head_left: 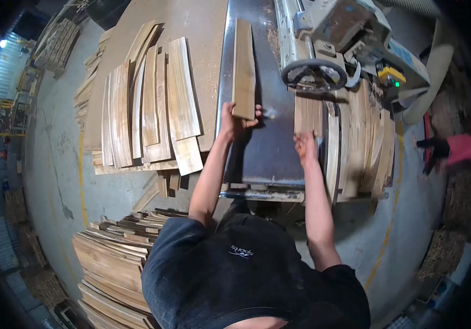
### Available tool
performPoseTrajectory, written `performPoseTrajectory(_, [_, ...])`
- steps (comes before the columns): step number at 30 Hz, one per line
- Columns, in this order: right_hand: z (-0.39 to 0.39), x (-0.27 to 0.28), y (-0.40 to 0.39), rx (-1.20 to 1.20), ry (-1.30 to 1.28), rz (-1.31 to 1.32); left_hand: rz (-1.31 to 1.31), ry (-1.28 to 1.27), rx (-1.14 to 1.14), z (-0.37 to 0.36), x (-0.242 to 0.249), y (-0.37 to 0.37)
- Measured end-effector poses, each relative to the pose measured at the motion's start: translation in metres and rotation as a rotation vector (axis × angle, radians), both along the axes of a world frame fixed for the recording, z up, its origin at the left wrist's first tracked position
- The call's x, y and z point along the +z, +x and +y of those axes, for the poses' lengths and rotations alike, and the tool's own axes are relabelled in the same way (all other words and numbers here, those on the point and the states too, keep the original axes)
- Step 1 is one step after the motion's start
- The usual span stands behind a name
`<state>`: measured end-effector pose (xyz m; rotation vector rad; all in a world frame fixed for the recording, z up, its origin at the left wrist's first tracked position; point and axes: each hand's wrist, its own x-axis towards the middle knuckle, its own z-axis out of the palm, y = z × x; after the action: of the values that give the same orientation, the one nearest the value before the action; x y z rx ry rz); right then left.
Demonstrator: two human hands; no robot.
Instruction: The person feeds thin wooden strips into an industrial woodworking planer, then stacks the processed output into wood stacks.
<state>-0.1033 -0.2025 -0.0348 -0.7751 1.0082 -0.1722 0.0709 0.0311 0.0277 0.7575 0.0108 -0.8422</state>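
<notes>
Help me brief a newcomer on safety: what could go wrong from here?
The left hand grips the long board only at its near end, so the far end might swing or dip.
Both hands are bare; the right hand, at the end of another board, could pick up splinters.
A pale offcut juts past the left pile and might get knocked down.

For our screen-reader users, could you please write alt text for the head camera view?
A person's left hand grips a wooden board over a dark metal machine table, while the right hand is at the near end of a second board. Loose boards lie on both sides.
</notes>
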Motion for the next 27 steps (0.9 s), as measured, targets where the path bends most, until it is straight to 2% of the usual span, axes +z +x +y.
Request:
performPoseTrajectory(2, [0.026, 0.037, 0.002, 0.126, -0.205, -0.154, 0.128, -0.138, 0.003, 0.011, 0.031, -0.063])
performPoseTrajectory(3, [0.037, 0.050, -0.007, 0.111, -0.196, -0.158, 0.169, -0.168, 0.020, 0.018, 0.040, -0.092])
performPoseTrajectory(4, [0.045, 0.063, -0.019, 0.371, -0.180, -0.077, 0.165, -0.162, 0.005, 0.027, 0.028, -0.118])
performPoseTrajectory(5, [0.049, 0.072, -0.028, 0.630, -0.174, 0.005, -0.026, 0.083, -0.077, 0.034, 0.003, -0.139])
performPoseTrajectory(6, [0.059, 0.073, -0.041, 0.696, -0.238, 0.135, -0.218, 0.321, -0.152, 0.037, -0.015, -0.157])
performPoseTrajectory(7, [0.069, 0.067, -0.062, 0.762, -0.296, 0.275, -0.302, 0.363, -0.215, 0.043, -0.019, -0.171])
performPoseTrajectory(8, [0.074, 0.046, -0.084, 0.788, -0.377, 0.195, -0.518, 0.482, -0.253, 0.047, -0.025, -0.186])
performPoseTrajectory(9, [0.086, 0.085, -0.113, 0.730, -0.223, 0.097, -0.737, 0.602, -0.286, 0.047, -0.029, -0.198])
performPoseTrajectory(10, [0.083, 0.050, -0.138, 0.754, -0.146, 0.205, -1.055, 0.821, -0.197, 0.042, -0.026, -0.208])
performPoseTrajectory(11, [0.085, 0.039, -0.170, 0.717, -0.058, 0.104, -1.130, 1.079, -0.059, 0.034, -0.003, -0.225])
performPoseTrajectory(12, [0.088, 0.036, -0.196, 0.673, 0.059, 0.122, -1.211, 1.194, 0.007, 0.025, -0.001, -0.237])
performPoseTrajectory(13, [0.090, 0.026, -0.222, 0.708, 0.058, 0.125, -1.289, 1.310, 0.078, 0.018, -0.001, -0.247])
performPoseTrajectory(16, [0.105, 0.019, -0.283, 0.517, 0.289, 0.086, -1.489, 1.262, -0.073, 0.002, -0.035, -0.270])
performPoseTrajectory(17, [0.106, 0.011, -0.298, 0.458, 0.377, 0.054, -1.514, 1.213, -0.042, -0.006, -0.038, -0.280])
performPoseTrajectory(18, [0.108, 0.004, -0.311, 0.456, 0.378, 0.057, -1.501, 1.177, -0.067, -0.014, -0.040, -0.285])
performPoseTrajectory(20, [0.112, -0.002, -0.323, 0.243, 0.396, 0.022, -1.490, 1.142, -0.093, -0.034, -0.042, -0.283])
performPoseTrajectory(21, [0.111, -0.003, -0.322, 0.244, 0.397, 0.020, -1.478, 1.126, -0.110, -0.047, -0.043, -0.277])
performPoseTrajectory(23, [0.113, 0.014, -0.309, -0.016, 0.604, -0.025, -1.462, 1.112, -0.124, -0.070, -0.044, -0.261])
performPoseTrajectory(25, [0.099, 0.030, -0.286, 0.028, 0.573, 0.062, -1.382, 1.126, -0.154, -0.093, -0.042, -0.237])
performPoseTrajectory(27, [0.085, 0.023, -0.265, 0.242, 0.341, 0.150, -1.362, 1.141, -0.103, -0.111, -0.047, -0.213])
